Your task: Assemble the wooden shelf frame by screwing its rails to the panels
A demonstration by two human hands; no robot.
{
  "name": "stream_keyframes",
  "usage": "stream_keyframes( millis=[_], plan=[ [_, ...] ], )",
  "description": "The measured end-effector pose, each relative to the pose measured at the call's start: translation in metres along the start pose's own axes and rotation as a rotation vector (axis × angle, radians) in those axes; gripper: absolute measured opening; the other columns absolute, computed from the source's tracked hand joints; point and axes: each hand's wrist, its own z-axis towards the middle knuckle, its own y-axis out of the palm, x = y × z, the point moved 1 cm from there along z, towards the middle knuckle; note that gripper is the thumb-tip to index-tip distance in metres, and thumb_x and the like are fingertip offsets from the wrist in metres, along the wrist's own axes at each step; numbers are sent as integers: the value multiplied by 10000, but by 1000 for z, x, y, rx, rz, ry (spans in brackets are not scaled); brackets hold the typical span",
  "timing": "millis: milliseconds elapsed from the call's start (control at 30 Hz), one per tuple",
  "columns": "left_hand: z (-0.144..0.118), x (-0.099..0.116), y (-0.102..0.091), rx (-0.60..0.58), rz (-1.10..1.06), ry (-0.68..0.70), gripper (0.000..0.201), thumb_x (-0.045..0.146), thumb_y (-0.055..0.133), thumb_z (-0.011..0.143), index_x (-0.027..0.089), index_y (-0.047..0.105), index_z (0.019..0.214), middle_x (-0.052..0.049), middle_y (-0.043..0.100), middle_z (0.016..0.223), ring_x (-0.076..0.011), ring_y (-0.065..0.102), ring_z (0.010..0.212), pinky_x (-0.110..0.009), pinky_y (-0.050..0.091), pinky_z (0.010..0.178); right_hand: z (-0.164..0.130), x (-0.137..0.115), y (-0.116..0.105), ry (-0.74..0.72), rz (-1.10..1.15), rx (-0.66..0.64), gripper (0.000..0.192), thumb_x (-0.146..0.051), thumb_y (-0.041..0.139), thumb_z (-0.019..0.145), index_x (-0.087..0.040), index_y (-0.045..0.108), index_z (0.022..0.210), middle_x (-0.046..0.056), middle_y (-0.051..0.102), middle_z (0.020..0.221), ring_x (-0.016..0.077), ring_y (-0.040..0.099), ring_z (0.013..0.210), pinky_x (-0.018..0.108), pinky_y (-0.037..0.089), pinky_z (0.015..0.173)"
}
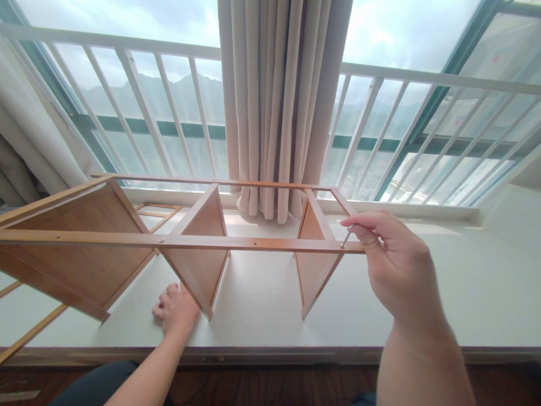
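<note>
Orange-brown wooden frame (pixel 236 242), beige curtain (pixel 279 101), white railing (pixel 127 43), teal-green window frame (pixel 192 130), off-white ledge (pixel 262 282)

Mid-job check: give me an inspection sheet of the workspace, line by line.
Surface: white ledge, bearing the work.
Job's things: wooden rack with three panels; small metal rod with its tip at the near rail's right end.
Clutter: thin wooden frame behind the rack; wooden strips at left.
Left hand: on the ledge beside the middle panel, fingers bent; no object seen in it.
Right hand: pinching the rod.
Cables: nothing seen.
Surroundings: window with white railing, curtain, dark floor.
</note>
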Motion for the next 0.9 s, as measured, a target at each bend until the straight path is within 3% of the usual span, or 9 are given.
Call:
stream_keyframes(
  millis=[633,900],
  plan=[
    [1,1,1,15,13,3,430,136,326,946,126,692,1172,-211,596,1237,-320,521,1139,-461,393,941,0,-1,-4,-18,34,-39,134,-302,590,1007,-267,719,1015,-24,693,995,108,618,914,233,469,769],
    [1,1,0,19,44,8,420,167,338,957,142,690,1184,-204,594,1241,-324,523,1129,-456,395,928,2,-5,0,30,-2,18,133,-328,643,973,-236,706,900,-20,689,900,100,569,764,219,454,651]
  ],
)
